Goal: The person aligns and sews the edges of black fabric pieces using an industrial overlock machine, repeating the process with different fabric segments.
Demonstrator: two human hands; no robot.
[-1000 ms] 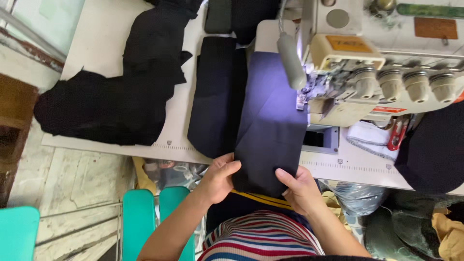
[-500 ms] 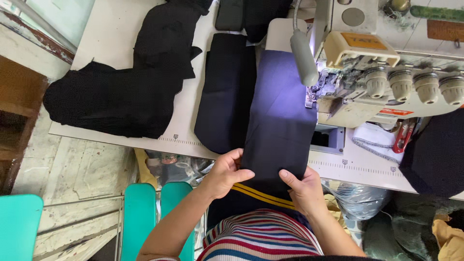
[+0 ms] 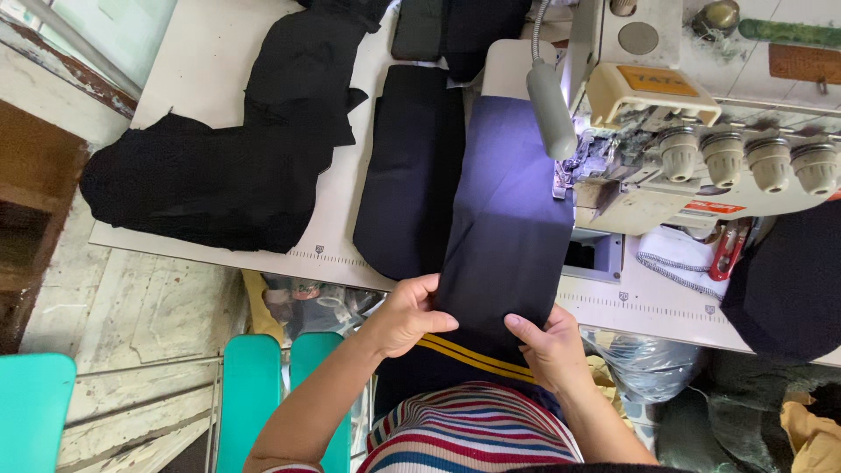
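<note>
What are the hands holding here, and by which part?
Both hands, left hand and right hand, pinch the near end of the dark navy fabric piece, one at each corner.

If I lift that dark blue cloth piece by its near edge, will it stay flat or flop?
Probably flop: the dark blue cloth piece drapes over the table edge where the left hand and right hand pinch it. It looks thin, so likely light. Lying smooth by the sewing machine, it would likely slide easily when pushed.

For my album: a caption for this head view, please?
Both hands, left hand and right hand, hold dark fabric panel at sewing machine.
</note>
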